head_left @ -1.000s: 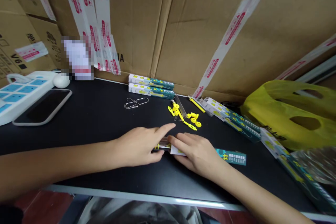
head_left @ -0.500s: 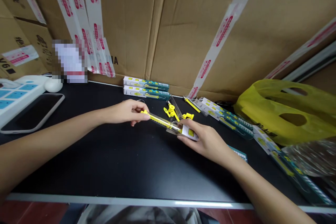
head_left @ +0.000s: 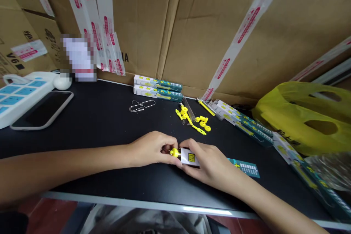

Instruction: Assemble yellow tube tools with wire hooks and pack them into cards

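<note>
My right hand (head_left: 208, 157) is wrapped round a small white and green box (head_left: 188, 157) near the middle of the black table. From the box's left end sticks the yellow tip of a clear tube (head_left: 174, 152), most of its length now hidden inside the box. My left hand (head_left: 159, 148) pinches that yellow end, its fingertips almost touching my right hand. Beyond the hands lie several loose yellow plastic parts (head_left: 203, 119) and a clear empty tube (head_left: 188, 109). Bent metal hooks (head_left: 142, 106) rest to their left.
Two boxes (head_left: 157, 93) are stacked at the back against cardboard (head_left: 142, 25). More boxes (head_left: 244, 120) lie at the right, beside a yellow plastic bag (head_left: 290, 113). A phone (head_left: 42, 111) and a white power strip (head_left: 27, 91) are at the left.
The yellow tube has slid rightward into the box, leaving only its end out. Both hands have come closer together and nearer the table's front edge; the hooks have come into view.
</note>
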Motion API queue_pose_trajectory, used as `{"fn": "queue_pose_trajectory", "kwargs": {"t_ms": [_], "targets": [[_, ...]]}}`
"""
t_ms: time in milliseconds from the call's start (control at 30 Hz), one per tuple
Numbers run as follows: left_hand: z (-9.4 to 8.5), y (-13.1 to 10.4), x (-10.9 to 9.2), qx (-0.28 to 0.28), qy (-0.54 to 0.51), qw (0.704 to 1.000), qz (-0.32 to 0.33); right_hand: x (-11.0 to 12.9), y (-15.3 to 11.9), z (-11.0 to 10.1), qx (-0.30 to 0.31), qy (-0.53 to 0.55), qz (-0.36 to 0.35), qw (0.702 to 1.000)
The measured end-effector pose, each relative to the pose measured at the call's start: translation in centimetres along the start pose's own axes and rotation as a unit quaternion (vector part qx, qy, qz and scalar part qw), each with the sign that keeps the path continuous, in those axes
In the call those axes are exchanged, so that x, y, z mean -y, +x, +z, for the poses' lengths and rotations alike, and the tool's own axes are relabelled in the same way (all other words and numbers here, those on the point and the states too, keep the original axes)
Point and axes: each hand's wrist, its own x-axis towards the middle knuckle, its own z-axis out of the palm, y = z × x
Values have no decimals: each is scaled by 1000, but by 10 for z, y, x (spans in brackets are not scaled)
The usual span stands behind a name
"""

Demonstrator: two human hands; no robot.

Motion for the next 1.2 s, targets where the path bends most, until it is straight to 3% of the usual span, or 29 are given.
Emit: {"fn": "queue_pose_trajectory", "kwargs": {"t_ms": [167, 300, 433, 633, 800, 1000, 1133, 1200], "targets": [[-1, 1, 9, 4, -104, 990, -94, -3, 2, 1, 7, -20, 1, 1000], [-13, 5, 15, 67, -226, 961, -147, -8, 1, -4, -18, -14, 13, 1000], [-13, 8, 18, 67, -247, 956, -145, -9, 1, -4, -19, -20, 20, 999], [-1, 3, 8, 35, -158, 977, -142, -7, 4, 2, -20, -49, 6, 999], [-9, 1, 6, 22, -51, 995, -85, -9, 4, 3, -31, -68, -17, 997], [-14, 2, 4, 50, 7, 998, -33, -8, 3, 2, -27, -60, -30, 997], [-4, -2, -5, 30, 125, 991, -27, -6, 5, 6, -16, -73, -45, 996], [2, -3, -9, -1, 130, 990, -45, -6, 6, 8, -25, -89, -47, 995]]}}
